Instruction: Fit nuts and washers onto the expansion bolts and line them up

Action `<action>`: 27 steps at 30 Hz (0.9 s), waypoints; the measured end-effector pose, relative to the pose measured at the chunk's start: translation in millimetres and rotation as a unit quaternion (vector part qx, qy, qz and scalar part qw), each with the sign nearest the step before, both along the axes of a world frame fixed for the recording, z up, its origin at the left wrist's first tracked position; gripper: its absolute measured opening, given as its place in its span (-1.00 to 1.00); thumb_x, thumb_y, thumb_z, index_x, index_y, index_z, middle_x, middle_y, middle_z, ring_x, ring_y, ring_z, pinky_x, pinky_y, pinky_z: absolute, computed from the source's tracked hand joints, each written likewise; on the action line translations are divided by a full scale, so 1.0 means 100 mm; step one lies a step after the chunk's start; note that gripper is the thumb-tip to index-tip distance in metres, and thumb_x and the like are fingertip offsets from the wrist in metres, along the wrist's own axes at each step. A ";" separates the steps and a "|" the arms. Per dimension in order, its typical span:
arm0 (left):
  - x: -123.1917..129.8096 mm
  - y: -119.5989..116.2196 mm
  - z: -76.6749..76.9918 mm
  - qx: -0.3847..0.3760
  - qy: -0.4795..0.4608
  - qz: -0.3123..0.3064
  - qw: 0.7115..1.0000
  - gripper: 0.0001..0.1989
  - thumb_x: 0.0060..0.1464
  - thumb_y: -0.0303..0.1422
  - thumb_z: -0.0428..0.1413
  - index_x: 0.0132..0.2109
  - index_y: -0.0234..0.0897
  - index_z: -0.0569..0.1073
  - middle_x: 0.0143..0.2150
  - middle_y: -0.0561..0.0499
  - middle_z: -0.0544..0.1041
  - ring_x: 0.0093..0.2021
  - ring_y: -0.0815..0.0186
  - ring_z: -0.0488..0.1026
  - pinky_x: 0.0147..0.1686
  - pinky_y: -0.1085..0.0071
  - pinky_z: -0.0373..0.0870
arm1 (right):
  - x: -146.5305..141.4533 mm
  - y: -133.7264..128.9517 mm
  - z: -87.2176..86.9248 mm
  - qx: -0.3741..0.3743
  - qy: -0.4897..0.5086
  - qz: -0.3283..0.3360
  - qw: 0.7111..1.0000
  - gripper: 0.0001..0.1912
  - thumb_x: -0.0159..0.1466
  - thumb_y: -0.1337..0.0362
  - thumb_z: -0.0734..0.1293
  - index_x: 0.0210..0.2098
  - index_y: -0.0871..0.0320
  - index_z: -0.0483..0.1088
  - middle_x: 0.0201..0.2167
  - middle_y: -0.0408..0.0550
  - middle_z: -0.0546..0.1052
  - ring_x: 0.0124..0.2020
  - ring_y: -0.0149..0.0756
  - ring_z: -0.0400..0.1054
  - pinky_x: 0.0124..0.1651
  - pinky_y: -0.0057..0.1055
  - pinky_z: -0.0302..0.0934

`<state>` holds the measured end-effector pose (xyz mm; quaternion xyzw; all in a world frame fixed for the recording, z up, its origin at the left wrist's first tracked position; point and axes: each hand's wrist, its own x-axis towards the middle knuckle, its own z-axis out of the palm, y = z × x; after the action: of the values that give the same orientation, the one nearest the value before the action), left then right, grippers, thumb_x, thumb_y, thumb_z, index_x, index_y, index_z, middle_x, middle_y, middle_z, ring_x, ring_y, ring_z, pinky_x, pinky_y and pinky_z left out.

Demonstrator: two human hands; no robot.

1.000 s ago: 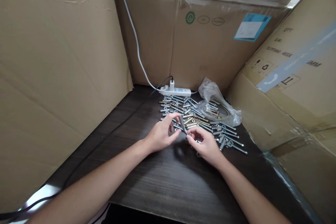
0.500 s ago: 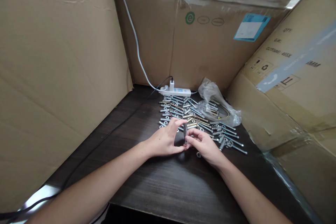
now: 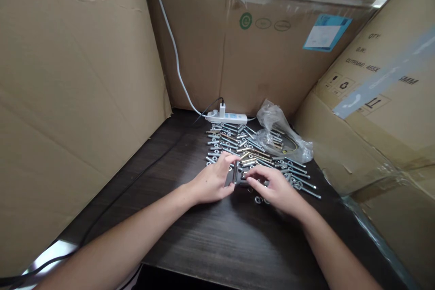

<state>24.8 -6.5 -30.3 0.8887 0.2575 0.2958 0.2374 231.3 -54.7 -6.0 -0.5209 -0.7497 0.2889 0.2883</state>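
Observation:
My left hand (image 3: 215,179) holds a dark metal sleeve (image 3: 235,173) upright between thumb and forefinger, just in front of the spread of hardware. To its right, my right hand (image 3: 272,186) pinches a small metal piece (image 3: 244,175), too small to make out clearly, a short gap away from the sleeve. Loose washers (image 3: 258,200) lie on the dark table (image 3: 217,244) beneath my right hand. Behind both hands are rows of bolts (image 3: 301,170), sleeves and washers, silver and brass-coloured, partly hidden by my fingers.
A white power strip (image 3: 231,118) with a plug and cables lies behind the hardware. A clear plastic bag (image 3: 272,120) sits at the back right. Cardboard boxes (image 3: 84,77) wall in the left, back and right sides. A black cable (image 3: 146,165) crosses the table's left part.
My right hand has moved right, away from the sleeve, with a small piece in its fingertips. The sleeve in my left hand has shifted slightly left. More washers show below my right hand.

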 end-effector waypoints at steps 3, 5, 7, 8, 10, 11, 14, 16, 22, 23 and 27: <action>-0.01 0.01 -0.01 -0.001 -0.005 0.011 1.000 -0.36 -0.04 -0.50 0.03 0.17 -0.13 -0.02 -0.02 -0.07 0.21 -0.40 0.45 0.25 -0.41 0.43 0.31 | 0.19 -0.01 0.07 0.000 -0.119 -0.017 0.993 -0.85 0.20 0.29 0.24 -0.45 0.14 0.42 -0.51 -0.12 0.49 -0.50 -0.34 0.32 -0.45 -0.45 0.10; -0.01 0.01 -0.01 -0.001 -0.007 0.014 1.000 -0.36 -0.04 -0.51 0.03 0.17 -0.14 -0.01 -0.01 -0.08 0.21 -0.41 0.45 0.25 -0.41 0.43 0.31 | 0.29 -0.03 0.08 -0.031 -0.162 -0.015 0.986 -0.85 0.17 0.32 0.24 -0.48 0.13 0.41 -0.58 -0.15 0.46 -0.58 -0.37 0.28 -0.53 -0.47 0.01; -0.01 0.02 -0.01 -0.002 -0.007 0.015 1.000 -0.36 -0.04 -0.50 0.03 0.17 -0.14 -0.01 -0.01 -0.08 0.20 -0.41 0.46 0.24 -0.41 0.44 0.31 | 0.36 -0.06 0.08 -0.064 -0.180 -0.005 0.982 -0.90 0.12 0.35 0.26 -0.47 0.11 0.42 -0.60 -0.17 0.45 -0.61 -0.39 0.26 -0.57 -0.48 -0.05; -0.01 0.02 0.00 -0.003 -0.007 0.015 1.000 -0.37 -0.04 -0.50 0.04 0.17 -0.14 -0.01 -0.01 -0.08 0.20 -0.41 0.45 0.25 -0.41 0.44 0.31 | 0.39 -0.08 0.08 -0.077 -0.186 0.002 0.979 -0.92 0.10 0.37 0.27 -0.46 0.10 0.41 -0.60 -0.18 0.45 -0.61 -0.40 0.25 -0.57 -0.49 -0.07; -0.01 0.01 0.01 -0.007 -0.002 0.012 1.000 -0.37 -0.03 -0.49 0.05 0.16 -0.14 0.00 -0.02 -0.07 0.21 -0.40 0.45 0.25 -0.42 0.45 0.31 | 0.41 -0.11 0.07 -0.098 -0.205 0.009 0.974 -0.91 0.07 0.39 0.29 -0.44 0.08 0.40 -0.60 -0.21 0.45 -0.61 -0.41 0.25 -0.58 -0.50 -0.10; -0.01 0.01 0.01 -0.009 0.003 0.011 1.000 -0.38 -0.03 -0.48 0.05 0.16 -0.14 0.00 -0.03 -0.06 0.21 -0.40 0.45 0.25 -0.42 0.46 0.30 | 0.41 -0.12 0.07 -0.103 -0.217 0.007 0.971 -0.89 0.05 0.40 0.30 -0.43 0.07 0.40 -0.61 -0.23 0.45 -0.61 -0.41 0.25 -0.58 -0.50 -0.11; -0.01 0.01 0.03 -0.011 0.011 0.008 1.000 -0.39 -0.02 -0.47 0.06 0.16 -0.14 0.01 -0.06 -0.04 0.21 -0.40 0.45 0.24 -0.43 0.46 0.29 | 0.37 -0.15 0.07 -0.100 -0.253 -0.005 0.962 -0.85 0.03 0.42 0.31 -0.43 0.04 0.41 -0.62 -0.24 0.44 -0.61 -0.41 0.24 -0.57 -0.50 -0.14; -0.01 0.01 0.03 -0.008 0.004 0.007 1.000 -0.39 -0.01 -0.46 0.05 0.16 -0.13 0.00 -0.07 -0.04 0.22 -0.40 0.45 0.24 -0.42 0.45 0.29 | 0.34 -0.15 0.07 -0.090 -0.267 -0.011 0.959 -0.85 0.01 0.43 0.33 -0.45 0.04 0.41 -0.63 -0.23 0.43 -0.62 -0.40 0.24 -0.57 -0.50 -0.16; -0.01 0.01 0.03 -0.005 -0.004 0.011 1.000 -0.39 -0.01 -0.47 0.05 0.16 -0.12 -0.01 -0.06 -0.04 0.22 -0.42 0.46 0.22 -0.42 0.43 0.29 | 0.30 -0.16 0.04 -0.067 -0.295 -0.014 0.953 -0.86 -0.01 0.45 0.32 -0.49 0.07 0.40 -0.63 -0.21 0.43 -0.63 -0.41 0.21 -0.56 -0.49 -0.18; -0.01 0.01 0.03 -0.005 -0.003 0.011 1.000 -0.39 0.00 -0.46 0.05 0.16 -0.12 -0.01 -0.06 -0.04 0.22 -0.42 0.46 0.22 -0.43 0.43 0.29 | 0.30 -0.17 0.04 -0.068 -0.297 -0.015 0.952 -0.86 -0.02 0.45 0.32 -0.50 0.08 0.38 -0.62 -0.21 0.43 -0.62 -0.41 0.21 -0.56 -0.49 -0.18; -0.01 0.00 0.04 -0.003 0.002 0.011 1.000 -0.39 -0.01 -0.47 0.06 0.16 -0.13 0.01 -0.06 -0.04 0.22 -0.40 0.44 0.24 -0.43 0.44 0.30 | 0.28 -0.17 0.08 -0.129 -0.262 0.026 0.956 -0.89 0.02 0.44 0.29 -0.54 0.11 0.34 -0.63 -0.22 0.42 -0.62 -0.44 0.20 -0.57 -0.52 -0.10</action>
<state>23.6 -6.3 -26.8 0.8857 0.2684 0.2960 0.2363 259.3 -71.6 2.2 -0.5912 -0.7688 0.2437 0.0047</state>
